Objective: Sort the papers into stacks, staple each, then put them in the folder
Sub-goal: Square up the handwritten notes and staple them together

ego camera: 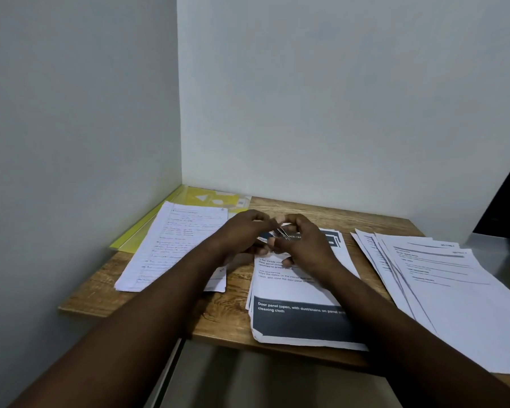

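"Three stacks on the table, by my count. What do you see from your side?"

"The same. A handwritten stack lies on the left, and its far end rests on the yellow folder. The folder is flat in the far left corner, against both walls."

"And the middle stack?"

"Printed pages with dark bands. The near edge hangs slightly over the table's front. The right-hand stack is fanned out loosely, just beside it but not touching it."

"Where are the hands?"

"Both are over the far end of the middle stack, close together with the fingertips meeting. The left hand comes in over the handwritten sheets. The right hand covers the printed heading."

"Holding anything?"

"A small metal piece, thin and shiny. The right hand pinches it with curled fingers, and the left hand's fingertips grip its other end. It's blurred, so I can't tell what it is."

"Is it touching the paper?"

"I can't tell from here. The right hand's lower fingers seem to rest on the top sheet."
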Demonstrator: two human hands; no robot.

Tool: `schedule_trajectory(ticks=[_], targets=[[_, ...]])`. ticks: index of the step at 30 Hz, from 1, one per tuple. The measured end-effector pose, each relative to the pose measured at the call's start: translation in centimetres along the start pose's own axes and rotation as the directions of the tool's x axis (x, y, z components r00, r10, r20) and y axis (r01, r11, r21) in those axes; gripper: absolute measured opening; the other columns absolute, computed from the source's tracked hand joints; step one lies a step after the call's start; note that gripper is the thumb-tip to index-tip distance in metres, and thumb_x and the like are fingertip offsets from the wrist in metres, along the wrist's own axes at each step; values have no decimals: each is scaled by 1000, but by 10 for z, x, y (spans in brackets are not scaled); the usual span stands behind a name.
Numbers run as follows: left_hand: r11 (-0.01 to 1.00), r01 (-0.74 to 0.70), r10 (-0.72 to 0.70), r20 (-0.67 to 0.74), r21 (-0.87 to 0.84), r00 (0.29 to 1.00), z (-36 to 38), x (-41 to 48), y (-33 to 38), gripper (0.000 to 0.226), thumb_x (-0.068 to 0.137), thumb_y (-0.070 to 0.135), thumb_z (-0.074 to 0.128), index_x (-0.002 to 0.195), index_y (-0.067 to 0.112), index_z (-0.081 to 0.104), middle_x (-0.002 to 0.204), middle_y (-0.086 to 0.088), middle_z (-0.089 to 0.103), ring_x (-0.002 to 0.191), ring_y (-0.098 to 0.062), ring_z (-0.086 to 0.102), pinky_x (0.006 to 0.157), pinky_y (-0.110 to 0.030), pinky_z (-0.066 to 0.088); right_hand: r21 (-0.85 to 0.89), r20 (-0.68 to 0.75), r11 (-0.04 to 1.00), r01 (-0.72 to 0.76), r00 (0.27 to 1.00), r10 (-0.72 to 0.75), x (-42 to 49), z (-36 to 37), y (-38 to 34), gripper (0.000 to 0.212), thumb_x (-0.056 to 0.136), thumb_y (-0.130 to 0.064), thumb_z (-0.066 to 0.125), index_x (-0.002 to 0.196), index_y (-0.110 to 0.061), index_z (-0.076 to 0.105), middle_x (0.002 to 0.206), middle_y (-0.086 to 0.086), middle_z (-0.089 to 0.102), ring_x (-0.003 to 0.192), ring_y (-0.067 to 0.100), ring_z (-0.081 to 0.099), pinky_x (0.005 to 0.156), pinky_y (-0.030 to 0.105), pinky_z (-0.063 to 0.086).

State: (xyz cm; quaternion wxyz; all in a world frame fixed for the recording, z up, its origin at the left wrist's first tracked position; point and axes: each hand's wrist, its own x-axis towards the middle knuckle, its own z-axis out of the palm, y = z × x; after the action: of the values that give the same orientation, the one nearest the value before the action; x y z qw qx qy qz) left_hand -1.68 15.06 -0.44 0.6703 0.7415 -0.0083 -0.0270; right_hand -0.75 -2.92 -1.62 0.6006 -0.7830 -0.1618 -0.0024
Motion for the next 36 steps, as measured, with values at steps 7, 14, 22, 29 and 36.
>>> schedule_trajectory(ticks=[7,14,22,29,36], targets=[[981,65,-85,-105,-182,991,21,4,-2,26,90,2,81,112,-2,68,88,-16,72,67,-17,70,60,-26,59,-31,-110,999,-36,993,32,-1,-1,6,44,83,-5,83,119,-20,62,110,6,69,80,26,79,62,37,65],[924,64,-162,-234,-378,959,17,8,-11,20,83,6,88,89,3,69,88,-16,79,80,-25,77,76,-33,65,-29,-143,1000,0,990,-4,-1,-1,7,49,78,-8,88,118,-24,66,104,-3,75,87,18,77,70,35,66],[942,2,-143,-396,-335,907,1,1,-6,18,86,14,88,78,6,73,77,-15,73,53,-15,60,54,-23,54,426,11,890,-163,985,175,3,17,2,50,81,7,83,121,-12,60,98,13,72,86,27,76,80,47,65],[976,48,-105,-264,-214,959,-21,-30,-2,22,96,4,72,115,17,73,88,-12,76,58,-20,60,57,-27,54,514,-67,836,-193,962,263,13,53,-7,47,84,7,81,118,-12,54,105,16,77,89,25,79,76,37,64],[996,-1,-21,-250,-91,968,-55,-46,-7,52,84,3,86,133,9,68,101,-13,81,95,-25,79,82,-32,65,538,-98,824,-177,958,270,21,88,-21,46,79,6,86,111,-7,57,112,21,73,92,29,79,73,36,66]])
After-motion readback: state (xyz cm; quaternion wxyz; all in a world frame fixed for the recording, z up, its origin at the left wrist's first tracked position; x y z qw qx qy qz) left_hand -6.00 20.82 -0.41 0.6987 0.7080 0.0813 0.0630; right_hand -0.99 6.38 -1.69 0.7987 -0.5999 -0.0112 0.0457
